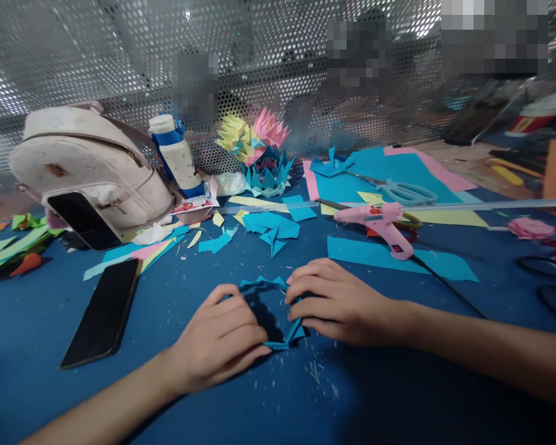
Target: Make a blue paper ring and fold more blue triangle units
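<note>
A ring of folded blue paper [265, 282] with pointed tips lies on the dark blue table, between my two hands. My left hand [220, 337] has its fingers curled round the ring's left side. On the right side, my right hand [336, 301] grips the ring with bent fingers. Parts of the ring are hidden under the fingers of both hands. Beyond the hands lie cut and folded blue paper pieces [278, 227], and a pink glue gun [382, 222] rests to the right on a blue paper strip [445, 264].
A black phone [102, 315] lies left of my left hand. Farther back are a backpack [88, 164], a bottle [178, 157], paper flowers [269, 173], blue-handled scissors [408, 191] and coloured sheets [366, 176]. The glue gun's cable [449, 287] runs behind my right forearm.
</note>
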A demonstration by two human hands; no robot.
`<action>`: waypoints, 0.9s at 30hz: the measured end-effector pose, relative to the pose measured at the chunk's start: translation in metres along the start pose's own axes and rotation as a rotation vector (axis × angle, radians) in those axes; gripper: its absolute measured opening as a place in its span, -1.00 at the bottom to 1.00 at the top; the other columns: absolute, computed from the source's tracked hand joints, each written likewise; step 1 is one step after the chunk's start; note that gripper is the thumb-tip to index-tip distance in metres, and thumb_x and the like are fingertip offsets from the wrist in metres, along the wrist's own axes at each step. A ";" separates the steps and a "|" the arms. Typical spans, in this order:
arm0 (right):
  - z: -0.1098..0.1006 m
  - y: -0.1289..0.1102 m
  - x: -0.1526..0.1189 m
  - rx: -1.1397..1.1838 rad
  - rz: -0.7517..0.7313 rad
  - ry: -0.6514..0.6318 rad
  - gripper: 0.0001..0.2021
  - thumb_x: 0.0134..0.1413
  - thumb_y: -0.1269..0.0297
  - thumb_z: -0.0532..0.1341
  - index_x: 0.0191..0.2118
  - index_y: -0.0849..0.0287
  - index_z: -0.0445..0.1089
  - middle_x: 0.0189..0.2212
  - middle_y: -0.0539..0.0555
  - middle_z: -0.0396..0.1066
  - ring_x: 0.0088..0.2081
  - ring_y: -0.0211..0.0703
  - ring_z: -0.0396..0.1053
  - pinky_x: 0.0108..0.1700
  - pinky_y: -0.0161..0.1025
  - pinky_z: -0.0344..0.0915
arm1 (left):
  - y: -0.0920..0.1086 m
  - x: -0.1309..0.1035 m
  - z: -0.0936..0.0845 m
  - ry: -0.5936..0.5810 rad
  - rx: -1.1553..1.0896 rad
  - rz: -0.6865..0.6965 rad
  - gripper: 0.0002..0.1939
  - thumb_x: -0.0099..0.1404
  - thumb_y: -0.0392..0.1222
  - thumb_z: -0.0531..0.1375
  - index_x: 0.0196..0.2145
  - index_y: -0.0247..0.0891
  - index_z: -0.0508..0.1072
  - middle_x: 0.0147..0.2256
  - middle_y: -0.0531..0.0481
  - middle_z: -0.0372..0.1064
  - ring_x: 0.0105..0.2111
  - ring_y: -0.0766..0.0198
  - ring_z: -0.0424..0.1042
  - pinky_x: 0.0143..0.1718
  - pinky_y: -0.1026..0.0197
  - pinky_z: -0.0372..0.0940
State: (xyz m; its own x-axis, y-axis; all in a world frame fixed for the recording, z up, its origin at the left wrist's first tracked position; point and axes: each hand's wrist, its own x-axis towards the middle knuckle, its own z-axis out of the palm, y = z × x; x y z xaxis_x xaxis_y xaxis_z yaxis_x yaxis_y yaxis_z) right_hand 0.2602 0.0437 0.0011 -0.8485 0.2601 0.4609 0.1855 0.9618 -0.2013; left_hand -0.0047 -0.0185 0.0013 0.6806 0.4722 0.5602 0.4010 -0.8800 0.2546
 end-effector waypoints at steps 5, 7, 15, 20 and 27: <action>-0.001 0.000 -0.001 0.045 -0.031 -0.048 -0.79 0.27 0.44 0.08 -0.10 0.11 0.43 -0.10 0.05 0.47 0.09 -0.14 0.27 0.16 -0.13 0.06 | 0.000 0.000 0.000 0.001 0.001 -0.002 -0.82 0.52 -0.23 0.06 -0.20 -0.29 0.43 -0.40 0.01 0.43 -0.40 0.29 0.33 -0.08 0.10 0.19; -0.003 0.000 -0.002 0.069 -0.042 -0.071 -0.72 0.21 0.48 0.05 -0.07 0.12 0.41 -0.08 0.06 0.47 0.10 -0.13 0.26 0.17 -0.12 0.05 | 0.000 0.000 0.000 0.005 0.008 -0.004 -0.82 0.51 -0.23 0.06 -0.20 -0.29 0.44 -0.40 0.01 0.43 -0.40 0.29 0.33 -0.08 0.10 0.19; 0.002 0.001 -0.001 0.000 -0.044 -0.023 -0.84 0.37 0.34 0.11 -0.18 0.09 0.44 -0.11 0.00 0.48 0.06 -0.17 0.25 0.14 -0.18 0.06 | -0.001 -0.001 0.000 0.003 -0.016 0.007 -0.85 0.50 -0.23 0.09 -0.18 -0.31 0.43 -0.38 -0.02 0.45 -0.38 0.27 0.34 -0.08 0.08 0.18; 0.001 0.002 -0.001 0.003 -0.025 0.037 -0.79 0.34 0.47 0.06 -0.22 0.12 0.42 -0.14 0.02 0.48 0.07 -0.18 0.24 0.10 -0.21 0.10 | -0.001 -0.002 0.000 0.008 -0.024 0.015 -0.81 0.52 -0.17 0.08 -0.17 -0.31 0.43 -0.37 -0.02 0.46 -0.37 0.28 0.36 -0.06 0.07 0.17; -0.002 0.004 0.002 0.030 0.058 0.053 -0.79 0.34 0.46 0.05 -0.19 0.14 0.42 -0.13 0.06 0.47 0.08 -0.13 0.24 0.13 -0.16 0.14 | -0.002 0.001 -0.001 -0.022 -0.040 0.003 -0.73 0.53 -0.07 0.05 -0.16 -0.32 0.43 -0.36 -0.04 0.46 -0.35 0.26 0.38 -0.03 0.06 0.15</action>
State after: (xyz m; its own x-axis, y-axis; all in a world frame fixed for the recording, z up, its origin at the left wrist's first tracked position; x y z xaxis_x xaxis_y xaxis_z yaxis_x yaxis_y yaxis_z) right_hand 0.2601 0.0479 0.0029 -0.8090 0.3205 0.4928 0.2182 0.9421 -0.2546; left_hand -0.0054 -0.0167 0.0023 0.6955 0.4701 0.5434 0.3746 -0.8826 0.2842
